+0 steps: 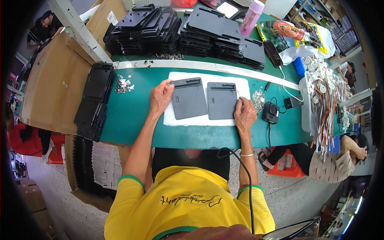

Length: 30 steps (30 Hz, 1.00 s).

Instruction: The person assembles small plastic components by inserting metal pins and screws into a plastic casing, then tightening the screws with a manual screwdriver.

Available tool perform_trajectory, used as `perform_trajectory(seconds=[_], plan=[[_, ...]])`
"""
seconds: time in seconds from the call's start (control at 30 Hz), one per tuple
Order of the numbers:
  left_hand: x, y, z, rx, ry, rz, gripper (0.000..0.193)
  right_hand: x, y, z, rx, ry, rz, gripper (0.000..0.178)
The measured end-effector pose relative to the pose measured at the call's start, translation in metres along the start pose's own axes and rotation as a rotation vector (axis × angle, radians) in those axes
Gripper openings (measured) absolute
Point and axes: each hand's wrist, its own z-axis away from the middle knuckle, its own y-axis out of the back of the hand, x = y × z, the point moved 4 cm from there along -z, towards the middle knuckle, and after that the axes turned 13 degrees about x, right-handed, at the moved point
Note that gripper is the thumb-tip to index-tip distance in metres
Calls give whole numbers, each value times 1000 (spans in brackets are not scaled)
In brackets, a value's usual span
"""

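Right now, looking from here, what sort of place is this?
Probably a small assembly workshop: black plastic housings stand in stacks, a bin overflows with loose wires, and two grey plastic panels lie on a white pad.

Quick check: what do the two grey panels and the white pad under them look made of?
Left panel, right panel: probably moulded plastic, matte grey, with recessed slots. White pad: perhaps foam, from its pale, matte surface; cloth isn't ruled out.

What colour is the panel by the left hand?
Dark grey: the panel shows best in the head view.
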Motion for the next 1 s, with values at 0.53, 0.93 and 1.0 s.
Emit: perform_trajectory(seconds=[0.53, 0.93, 1.0], plan=[[-12, 12, -4, 199, 320, 455, 21, 12, -3, 5, -4, -106, -46, 14], [-10, 11, -2, 141, 188, 339, 12, 5, 3, 5, 74, -9, -51, 13], [-4, 13, -1, 149, 133, 273, 14, 1, 5, 7, 54, 18, -41, 16]])
